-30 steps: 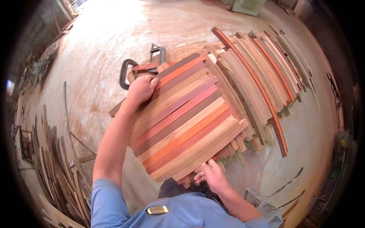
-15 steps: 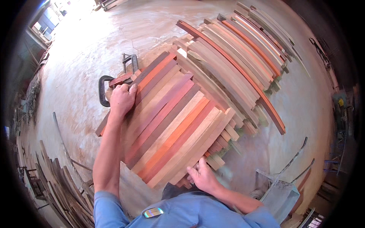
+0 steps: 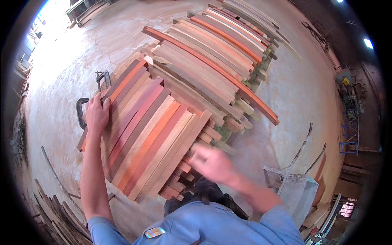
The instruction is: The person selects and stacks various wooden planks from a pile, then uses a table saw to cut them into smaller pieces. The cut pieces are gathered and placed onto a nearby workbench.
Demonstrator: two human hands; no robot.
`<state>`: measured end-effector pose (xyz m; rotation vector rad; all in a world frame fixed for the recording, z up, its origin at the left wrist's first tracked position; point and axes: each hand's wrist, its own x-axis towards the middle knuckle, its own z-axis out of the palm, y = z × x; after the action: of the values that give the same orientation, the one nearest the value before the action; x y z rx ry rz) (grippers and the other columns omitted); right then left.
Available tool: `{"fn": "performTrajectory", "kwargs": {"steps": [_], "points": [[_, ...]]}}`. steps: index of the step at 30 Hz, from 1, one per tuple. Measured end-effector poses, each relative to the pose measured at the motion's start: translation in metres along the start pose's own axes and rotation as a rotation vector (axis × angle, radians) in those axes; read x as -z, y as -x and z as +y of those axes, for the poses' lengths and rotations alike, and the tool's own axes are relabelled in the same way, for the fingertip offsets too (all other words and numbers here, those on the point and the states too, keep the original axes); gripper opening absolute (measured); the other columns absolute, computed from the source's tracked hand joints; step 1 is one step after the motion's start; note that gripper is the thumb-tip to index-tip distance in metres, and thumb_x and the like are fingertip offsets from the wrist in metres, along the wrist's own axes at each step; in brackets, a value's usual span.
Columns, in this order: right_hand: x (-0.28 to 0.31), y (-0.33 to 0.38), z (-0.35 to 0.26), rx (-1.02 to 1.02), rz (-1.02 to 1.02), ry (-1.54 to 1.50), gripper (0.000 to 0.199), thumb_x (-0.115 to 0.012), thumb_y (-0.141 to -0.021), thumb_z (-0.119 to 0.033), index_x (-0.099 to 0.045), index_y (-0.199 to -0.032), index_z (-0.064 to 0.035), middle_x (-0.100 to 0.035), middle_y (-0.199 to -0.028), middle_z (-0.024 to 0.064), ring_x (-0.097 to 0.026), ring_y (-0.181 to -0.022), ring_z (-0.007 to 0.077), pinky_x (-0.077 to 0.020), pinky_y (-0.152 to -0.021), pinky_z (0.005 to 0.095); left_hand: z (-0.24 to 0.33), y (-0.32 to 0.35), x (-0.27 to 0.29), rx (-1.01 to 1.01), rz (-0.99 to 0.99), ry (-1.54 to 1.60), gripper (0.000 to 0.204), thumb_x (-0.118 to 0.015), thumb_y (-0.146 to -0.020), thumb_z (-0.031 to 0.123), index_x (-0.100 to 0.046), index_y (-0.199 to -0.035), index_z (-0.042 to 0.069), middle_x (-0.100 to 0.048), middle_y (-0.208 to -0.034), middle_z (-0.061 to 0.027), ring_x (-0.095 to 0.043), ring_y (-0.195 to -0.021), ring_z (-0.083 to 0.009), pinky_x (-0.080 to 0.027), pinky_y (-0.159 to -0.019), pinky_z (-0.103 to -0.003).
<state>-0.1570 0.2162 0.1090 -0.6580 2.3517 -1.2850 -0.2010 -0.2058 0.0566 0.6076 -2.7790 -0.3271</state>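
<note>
A row of wooden strips (image 3: 141, 141) in brown, orange, purple-red and pale tan lies side by side in front of me, on top of other timber. At the row's left side my left hand (image 3: 97, 114) grips the outer strip (image 3: 124, 79), its fingers curled over the edge. A black C-clamp (image 3: 81, 112) is right beside that hand, and another clamp (image 3: 103, 80) stands just beyond it. My right hand (image 3: 212, 163), smeared by motion, is by the row's right edge, next to a light brown strip (image 3: 181, 153). Whether it touches the wood cannot be made out.
Beyond the row, more stacked strips (image 3: 204, 61) stretch away, with a long orange-red strip (image 3: 212, 75) across them. A grey wheelbarrow (image 3: 296, 192) stands at right. Loose boards (image 3: 57, 212) lean at lower left. Short strip ends (image 3: 175, 185) jut out below the right edge.
My right hand has moved from the row's near corner forward along its right edge. The left hand keeps its place by the C-clamp. The whole view has shifted, with the wood now further left.
</note>
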Motion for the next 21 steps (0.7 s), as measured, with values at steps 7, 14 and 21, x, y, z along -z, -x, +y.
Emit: {"fn": "performTrajectory", "kwargs": {"steps": [7,14,21], "points": [[0.096,-0.051,0.086,-0.068,0.336,0.792,0.063,-0.077,-0.082,-0.029,-0.052,-0.132,0.0006,-0.060,-0.114,0.0228,-0.059,-0.107,0.0398,-0.0515,-0.089,0.0469,0.090,0.123,0.044,-0.160,0.059,0.195,0.042,-0.067,-0.088,0.012,-0.056,-0.127,0.001,-0.060,-0.118,-0.0233,-0.055,-0.114,-0.0416,-0.045,-0.098,-0.049],[0.095,-0.079,0.111,-0.100,0.196,0.835,0.059,-0.075,-0.085,-0.028,-0.050,-0.132,-0.0026,-0.063,-0.102,0.0212,-0.064,-0.099,0.0399,-0.0537,-0.082,0.0484,0.152,0.261,0.044,-0.161,-0.073,0.175,0.057,-0.076,-0.075,0.013,-0.055,-0.126,-0.003,-0.052,-0.131,-0.0233,-0.047,-0.126,-0.0437,-0.039,-0.108,-0.051],[0.140,-0.062,0.115,0.132,0.150,0.469,0.038,-0.065,-0.090,-0.020,-0.061,-0.119,0.0037,-0.064,-0.111,0.0243,-0.062,-0.104,0.0411,-0.0485,-0.090,0.0442,0.129,0.322,0.047,0.154,0.053,-0.013,0.064,-0.073,-0.080,0.012,-0.047,-0.137,-0.003,-0.041,-0.146,-0.0259,-0.035,-0.138,-0.0443,-0.030,-0.115,-0.051]]}}
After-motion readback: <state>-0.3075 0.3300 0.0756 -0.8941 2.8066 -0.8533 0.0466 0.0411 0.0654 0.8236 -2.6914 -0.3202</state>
